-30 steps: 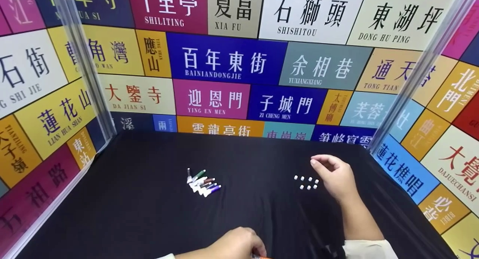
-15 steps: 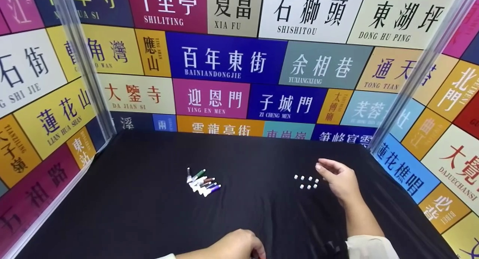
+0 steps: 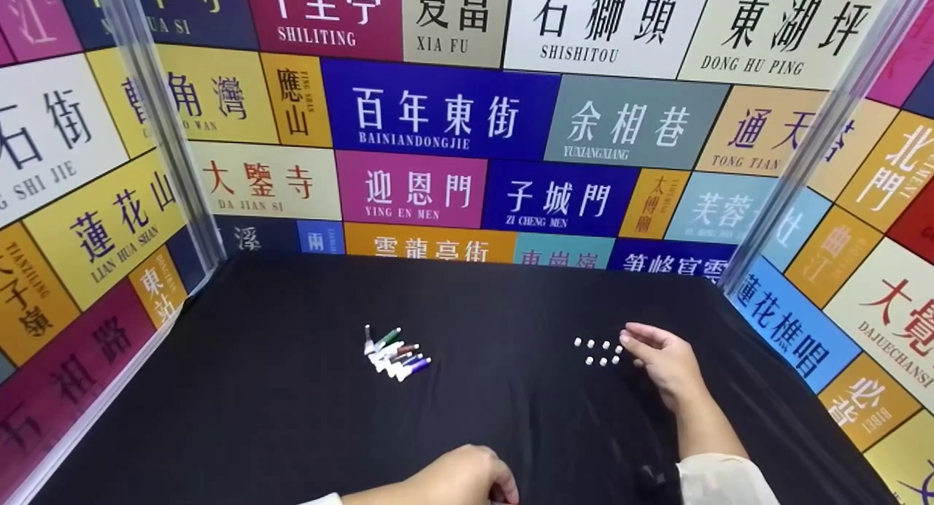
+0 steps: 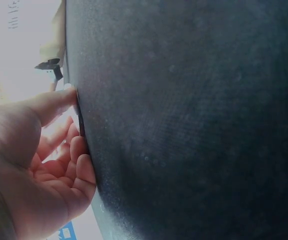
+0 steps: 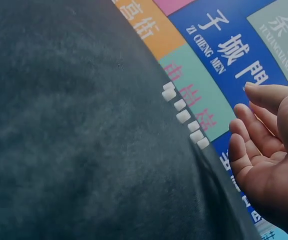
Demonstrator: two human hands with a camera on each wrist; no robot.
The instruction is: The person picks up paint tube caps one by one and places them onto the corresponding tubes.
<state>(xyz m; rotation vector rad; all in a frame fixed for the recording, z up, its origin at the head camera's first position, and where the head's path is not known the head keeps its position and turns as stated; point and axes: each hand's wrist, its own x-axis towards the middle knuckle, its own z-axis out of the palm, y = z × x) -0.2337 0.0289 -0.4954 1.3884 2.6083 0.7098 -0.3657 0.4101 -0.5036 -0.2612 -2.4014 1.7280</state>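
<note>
My left hand [image 3: 463, 476] is low at the bottom edge of the head view, fingers curled. A sliver of red-orange shows at its fingertips, on what looks like a marker, mostly hidden. The left wrist view has that hand [image 4: 48, 160] beside the black cloth, thumb close to the index finger. At the right, my right hand [image 3: 664, 363] hovers by a group of small white cubes [image 3: 604, 361], its fingertips right at the nearest one. Loosely bent and holding nothing, its fingers [image 5: 258, 131] stand beyond the row of cubes [image 5: 183, 116] in the right wrist view.
Left of centre lies a loose pile of several markers [image 3: 414, 367] with green, brown and purple among their colours. Black cloth [image 3: 255, 388] covers the table. Walls [image 3: 438, 118] of coloured sign panels enclose the back and both sides.
My right hand has come down and slightly right, from behind the cubes to their right side. Less of the orange thing in my left hand shows. Cubes and marker pile have stayed put.
</note>
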